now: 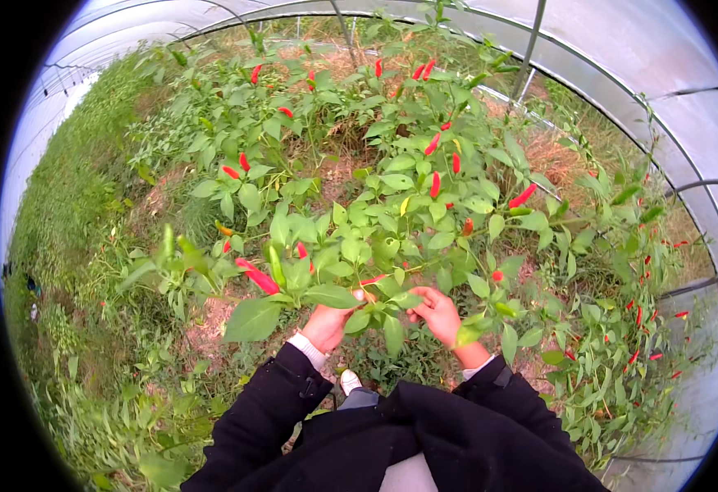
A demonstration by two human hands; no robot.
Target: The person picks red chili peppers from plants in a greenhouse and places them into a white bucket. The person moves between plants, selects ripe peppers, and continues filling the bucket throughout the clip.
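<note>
Both my hands reach into a chili pepper plant [352,246] in front of my body. My left hand [327,325] is among the leaves, its thumb up beside a red chili pepper [372,280]; leaves cover most of its fingers, so its grip is unclear. Across from it, my right hand [439,317] has bent fingers at the edge of a green leaf [407,300]; whether they pinch anything cannot be made out. Left of my hands, a larger red chili pepper [258,277] hangs beside an upright green chili pepper [276,265].
More red chili peppers [522,195] grow on plants ahead and to the right. Metal hoops [528,49] and plastic sheeting [629,43] of a polytunnel curve around the plot. Dense greenery [82,203] fills the left. My white shoe [350,381] is on the ground below.
</note>
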